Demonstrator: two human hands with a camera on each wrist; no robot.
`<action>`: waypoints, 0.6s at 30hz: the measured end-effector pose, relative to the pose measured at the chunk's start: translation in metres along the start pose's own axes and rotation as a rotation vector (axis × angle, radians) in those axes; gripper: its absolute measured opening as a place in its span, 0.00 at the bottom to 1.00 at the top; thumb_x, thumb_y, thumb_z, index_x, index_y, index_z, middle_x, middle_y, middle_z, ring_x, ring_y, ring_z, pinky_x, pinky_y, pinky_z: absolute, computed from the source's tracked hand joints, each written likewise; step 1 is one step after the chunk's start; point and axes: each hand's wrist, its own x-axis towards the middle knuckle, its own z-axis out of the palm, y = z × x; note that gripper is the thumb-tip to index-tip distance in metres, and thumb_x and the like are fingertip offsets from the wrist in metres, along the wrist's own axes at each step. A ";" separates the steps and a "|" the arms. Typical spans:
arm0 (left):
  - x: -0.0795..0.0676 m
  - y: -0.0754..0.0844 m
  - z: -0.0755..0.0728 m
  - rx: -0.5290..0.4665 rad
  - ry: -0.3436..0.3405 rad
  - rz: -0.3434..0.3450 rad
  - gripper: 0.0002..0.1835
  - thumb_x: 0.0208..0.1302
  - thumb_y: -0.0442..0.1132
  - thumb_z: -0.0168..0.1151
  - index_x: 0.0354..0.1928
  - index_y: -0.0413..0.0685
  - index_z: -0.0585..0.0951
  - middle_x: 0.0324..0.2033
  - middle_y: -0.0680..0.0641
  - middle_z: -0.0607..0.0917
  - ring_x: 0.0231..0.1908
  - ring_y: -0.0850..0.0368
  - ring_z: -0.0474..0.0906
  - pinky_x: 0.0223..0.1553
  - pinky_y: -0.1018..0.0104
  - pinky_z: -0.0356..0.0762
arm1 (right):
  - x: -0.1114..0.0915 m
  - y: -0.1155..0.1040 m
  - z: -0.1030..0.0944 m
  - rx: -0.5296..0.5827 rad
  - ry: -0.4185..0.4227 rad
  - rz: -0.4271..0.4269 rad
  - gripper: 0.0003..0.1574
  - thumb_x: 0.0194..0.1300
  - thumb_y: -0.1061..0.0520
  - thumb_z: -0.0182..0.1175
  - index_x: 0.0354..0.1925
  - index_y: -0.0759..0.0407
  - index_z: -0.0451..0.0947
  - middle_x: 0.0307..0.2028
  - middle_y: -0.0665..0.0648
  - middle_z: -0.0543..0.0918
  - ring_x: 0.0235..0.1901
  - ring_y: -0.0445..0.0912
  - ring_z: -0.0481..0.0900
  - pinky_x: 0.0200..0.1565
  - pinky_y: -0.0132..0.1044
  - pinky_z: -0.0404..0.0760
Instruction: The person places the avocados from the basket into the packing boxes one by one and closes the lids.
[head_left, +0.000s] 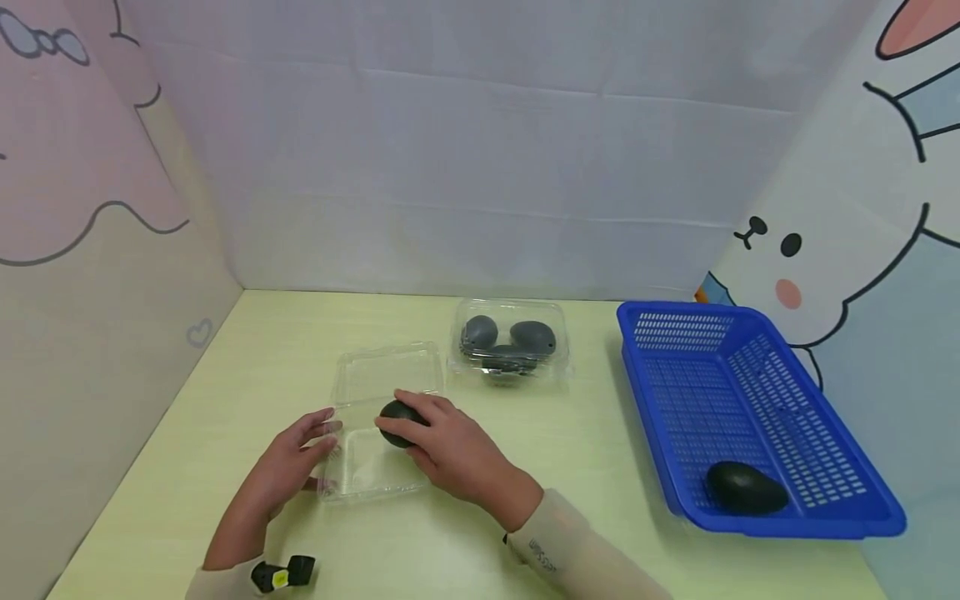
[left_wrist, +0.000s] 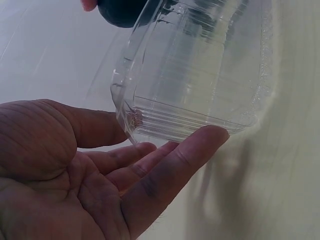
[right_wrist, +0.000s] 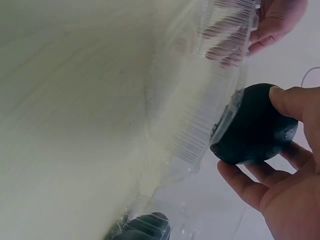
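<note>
Right hand: I see my right hand (head_left: pixel 450 446) at lower centre of the head view, fingers and thumb curled round a dark avocado (head_left: pixel 401 422), which it holds over the far right part of the open clear box (head_left: pixel 371 471).
Avocado: the right wrist view shows the avocado (right_wrist: pixel 256 125) at centre right, its skin against the box's ribbed edge, thumb on top and fingers beneath.
Left hand: my left hand (head_left: pixel 296 458) lies left of centre, fingers straight and relaxed, their tips touching the near left corner of the box; the left wrist view shows the palm up under that corner.
Open clear box: on the pale green table (head_left: pixel 525 467), its lid (head_left: pixel 388 372) folded back behind it.
Closed box: a second clear box (head_left: pixel 510 342), shut over dark avocados, sits upper centre, well apart from my hands.
Basket: a blue basket (head_left: pixel 817 392) at right, one avocado (head_left: pixel 746 487) in its near corner.
</note>
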 end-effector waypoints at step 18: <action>0.002 -0.001 0.002 0.001 -0.011 0.002 0.31 0.80 0.34 0.52 0.79 0.38 0.56 0.72 0.26 0.63 0.69 0.26 0.63 0.38 0.53 0.86 | 0.012 0.006 0.026 -0.081 -0.195 0.046 0.34 0.71 0.55 0.67 0.71 0.36 0.74 0.73 0.55 0.69 0.65 0.54 0.73 0.64 0.44 0.75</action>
